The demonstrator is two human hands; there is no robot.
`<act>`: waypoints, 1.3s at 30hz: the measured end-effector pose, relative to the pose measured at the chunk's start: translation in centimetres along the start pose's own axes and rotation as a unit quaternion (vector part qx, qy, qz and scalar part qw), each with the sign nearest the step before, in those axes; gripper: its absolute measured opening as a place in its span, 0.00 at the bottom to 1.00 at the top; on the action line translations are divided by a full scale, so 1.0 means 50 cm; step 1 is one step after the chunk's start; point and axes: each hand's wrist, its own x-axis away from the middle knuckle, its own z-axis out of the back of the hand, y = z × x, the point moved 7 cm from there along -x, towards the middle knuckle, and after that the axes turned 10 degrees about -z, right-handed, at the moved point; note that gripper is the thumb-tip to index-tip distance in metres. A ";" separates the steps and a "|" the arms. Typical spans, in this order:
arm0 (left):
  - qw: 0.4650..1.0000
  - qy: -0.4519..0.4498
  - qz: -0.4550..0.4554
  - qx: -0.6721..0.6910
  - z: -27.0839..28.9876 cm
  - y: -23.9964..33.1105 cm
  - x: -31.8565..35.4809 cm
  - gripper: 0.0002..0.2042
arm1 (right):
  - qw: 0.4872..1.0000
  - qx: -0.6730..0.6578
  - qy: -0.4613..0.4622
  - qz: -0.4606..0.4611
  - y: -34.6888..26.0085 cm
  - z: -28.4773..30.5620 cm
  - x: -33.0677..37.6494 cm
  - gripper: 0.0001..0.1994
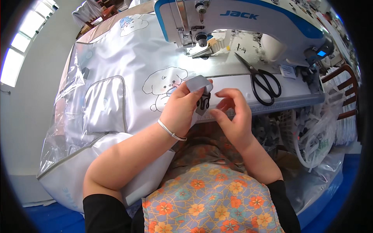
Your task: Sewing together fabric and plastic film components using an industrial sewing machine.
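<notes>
Flowered cloth (211,202) covers the person's lap at the lower edge. Above it, the left hand (182,106), with a thin bangle (171,131) at the wrist, is clamped on a grey strap (197,83) that loops through a black buckle (203,103). The right hand (233,112) is just beside the buckle, fingers loosely curled and apart, gripping nothing. Both hover at the near edge of the bench (287,101). To the left lies white padded fabric with a cartoon dog (163,83). Farther off, black scissors (262,81) rest on the bench, and behind them stands the white and blue sewing machine (241,19).
</notes>
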 end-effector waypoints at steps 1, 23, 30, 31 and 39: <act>1.000 -0.003 0.000 0.025 -0.002 0.004 0.002 0.12 | 0.987 -0.043 -0.086 -0.129 0.019 -0.019 -0.009 0.18; 0.955 -0.190 0.020 -0.225 -0.013 0.007 -0.013 0.10 | 0.921 -0.305 -0.074 -0.231 0.066 -0.001 -0.034 0.06; 0.889 -0.144 -0.054 -0.432 -0.011 0.027 -0.020 0.05 | 0.937 -0.201 -0.071 -0.276 0.105 0.002 -0.041 0.04; 0.889 -0.143 -0.053 -0.432 -0.009 0.029 -0.019 0.05 | 0.927 -0.216 -0.072 -0.298 0.108 0.001 -0.040 0.04; 0.916 -0.167 -0.021 -0.365 -0.009 0.062 -0.028 0.14 | 0.947 -0.184 -0.038 -0.260 0.116 -0.007 -0.070 0.11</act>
